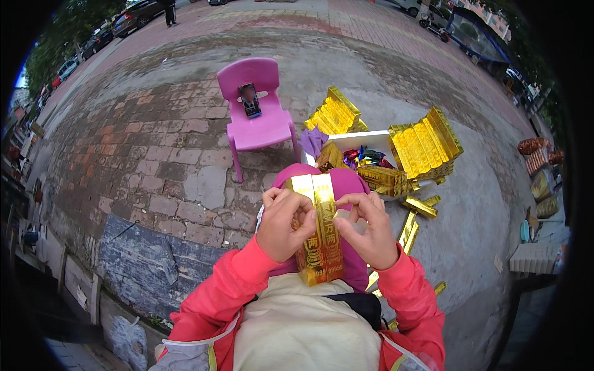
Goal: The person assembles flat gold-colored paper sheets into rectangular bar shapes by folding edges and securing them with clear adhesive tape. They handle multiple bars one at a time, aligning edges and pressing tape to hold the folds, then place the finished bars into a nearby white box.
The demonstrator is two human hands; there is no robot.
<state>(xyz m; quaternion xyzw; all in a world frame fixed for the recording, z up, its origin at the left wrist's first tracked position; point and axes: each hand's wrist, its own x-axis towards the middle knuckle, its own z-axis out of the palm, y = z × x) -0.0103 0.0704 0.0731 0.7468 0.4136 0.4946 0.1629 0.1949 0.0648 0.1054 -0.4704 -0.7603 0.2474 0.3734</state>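
Observation:
Two long gold foil paper boxes [330,247], shaped like bars and printed with characters and patterns, rest side by side across my lap, pointing away from me. My left hand [286,224] is closed at the left box's outer side, its fingers curled and the thumb lying over the upper face. Beside the right box, my right hand [365,227] has its thumb and forefinger bent toward each other at the box's edge. A small pale patch shows between those fingertips, too small to name. The boxes' undersides are hidden.
Ahead stands a pink plastic chair [257,127] with a phone [250,100] on it. To its right, a white box [370,137] holds colourful foil pieces [366,157], with stacked gold boxes [424,148] around it. Loose gold bars [408,232] lie on the ground at my right.

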